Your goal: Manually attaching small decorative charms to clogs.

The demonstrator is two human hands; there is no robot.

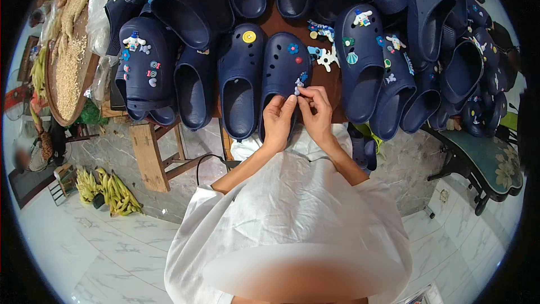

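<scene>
White shirt (292,208) was worn. At tabletop (275,22) near edge, navy clog (285,65) was gripped by left hand (278,123); pale charm (298,83) was pinched by right hand (318,119).

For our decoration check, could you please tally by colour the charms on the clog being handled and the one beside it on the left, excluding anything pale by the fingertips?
Yellow charm: 1
Red charm: 1
Blue charms: 2
Total: 4
</scene>
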